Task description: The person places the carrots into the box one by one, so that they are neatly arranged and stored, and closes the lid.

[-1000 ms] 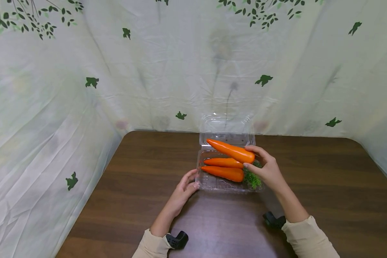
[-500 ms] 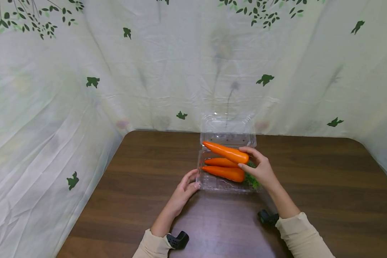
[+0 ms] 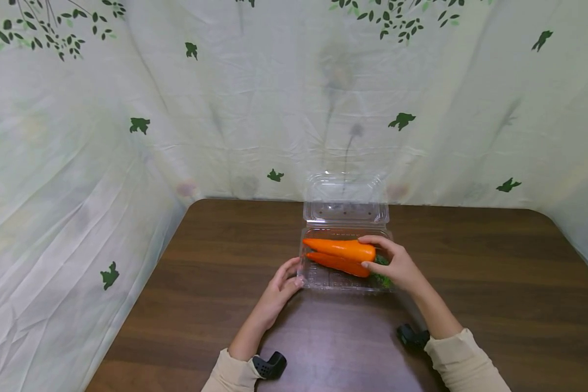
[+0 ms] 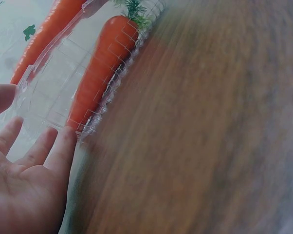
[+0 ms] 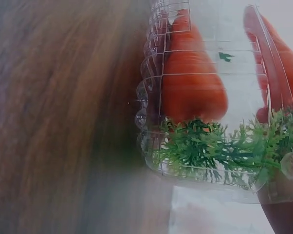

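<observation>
My right hand (image 3: 397, 267) holds an orange carrot (image 3: 340, 248) by its thick end, thumb in front and fingers behind. It lies low over the clear plastic clamshell box (image 3: 316, 281), its tip pointing left. Just in front, another carrot (image 3: 333, 262) rests inside the box. Green leafy tops (image 5: 210, 146) press against the box's right end in the right wrist view. A further carrot behind is hidden from the head camera. My left hand (image 3: 276, 292) touches the box's front left corner, its extended fingers against the wall in the left wrist view.
The clear lid (image 3: 345, 197) is hinged up at the back of the box. Below it all is a dark brown wooden table (image 3: 225, 245). A pale curtain (image 3: 245, 109) with leaf prints hangs behind the table's far edge.
My right hand has brought its carrot left, then forward and down, from the back of the box to over the other carrots. My left hand has stayed at the corner.
</observation>
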`<action>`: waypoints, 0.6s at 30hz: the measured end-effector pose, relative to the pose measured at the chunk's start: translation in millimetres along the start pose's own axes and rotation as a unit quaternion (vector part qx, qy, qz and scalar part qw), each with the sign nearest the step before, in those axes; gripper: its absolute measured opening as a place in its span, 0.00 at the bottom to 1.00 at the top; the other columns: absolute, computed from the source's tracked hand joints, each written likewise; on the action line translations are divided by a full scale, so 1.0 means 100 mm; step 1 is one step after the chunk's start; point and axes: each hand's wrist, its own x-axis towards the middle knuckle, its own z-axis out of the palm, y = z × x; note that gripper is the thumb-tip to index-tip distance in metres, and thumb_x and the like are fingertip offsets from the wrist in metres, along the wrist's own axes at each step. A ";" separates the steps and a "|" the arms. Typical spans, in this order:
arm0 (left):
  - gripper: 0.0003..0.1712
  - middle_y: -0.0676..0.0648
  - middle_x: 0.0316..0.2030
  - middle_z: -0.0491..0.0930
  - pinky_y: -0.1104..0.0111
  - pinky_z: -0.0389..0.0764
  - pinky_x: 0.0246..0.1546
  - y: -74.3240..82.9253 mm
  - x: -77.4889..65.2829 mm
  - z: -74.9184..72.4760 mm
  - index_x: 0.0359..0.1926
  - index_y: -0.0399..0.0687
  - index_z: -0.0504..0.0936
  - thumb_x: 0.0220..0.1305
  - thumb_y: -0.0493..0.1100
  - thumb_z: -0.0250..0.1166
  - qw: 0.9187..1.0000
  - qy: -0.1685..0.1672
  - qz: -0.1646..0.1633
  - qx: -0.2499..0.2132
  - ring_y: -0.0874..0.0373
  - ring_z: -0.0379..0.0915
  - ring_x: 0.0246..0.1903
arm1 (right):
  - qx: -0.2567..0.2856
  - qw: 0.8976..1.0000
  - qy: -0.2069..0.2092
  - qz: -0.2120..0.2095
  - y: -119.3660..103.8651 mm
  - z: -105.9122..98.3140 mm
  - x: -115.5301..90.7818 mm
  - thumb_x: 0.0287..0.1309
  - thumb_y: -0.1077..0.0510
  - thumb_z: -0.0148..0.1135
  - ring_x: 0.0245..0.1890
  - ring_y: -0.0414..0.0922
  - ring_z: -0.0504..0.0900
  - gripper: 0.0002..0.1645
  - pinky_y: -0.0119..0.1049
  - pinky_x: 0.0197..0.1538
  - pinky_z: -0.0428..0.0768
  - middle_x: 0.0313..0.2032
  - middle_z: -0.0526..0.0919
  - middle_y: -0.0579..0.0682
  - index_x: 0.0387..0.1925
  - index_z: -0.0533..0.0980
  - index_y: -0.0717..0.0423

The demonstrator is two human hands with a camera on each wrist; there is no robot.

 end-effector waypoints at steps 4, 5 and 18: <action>0.29 0.30 0.60 0.57 0.71 0.69 0.48 0.00 0.00 0.00 0.65 0.38 0.53 0.64 0.31 0.51 1.000 0.000 0.001 0.004 0.42 0.63 0.52 | -0.008 1.000 -0.025 0.012 -0.02 0.00 -0.02 0.50 0.70 0.61 0.44 0.51 0.73 0.25 0.33 0.44 0.74 0.52 0.70 0.63 0.51 0.68 0.70; 0.29 0.30 0.60 0.57 0.71 0.69 0.48 0.00 0.00 0.00 0.65 0.38 0.53 0.64 0.31 0.51 1.000 -0.001 0.001 0.004 0.42 0.63 0.51 | -0.008 0.999 -0.029 0.014 -0.02 -0.01 -0.02 0.49 0.70 0.62 0.45 0.52 0.73 0.25 0.34 0.44 0.74 0.52 0.70 0.63 0.51 0.68 0.70; 0.30 0.34 0.59 0.59 0.70 0.69 0.48 -0.20 0.07 -0.07 0.65 0.44 0.55 0.64 0.33 0.53 1.000 0.008 0.000 -0.001 0.54 0.67 0.48 | -0.002 0.996 -0.087 0.023 -0.02 -0.04 -0.01 0.50 0.72 0.60 0.44 0.55 0.71 0.24 0.34 0.43 0.74 0.51 0.70 0.66 0.51 0.68 0.71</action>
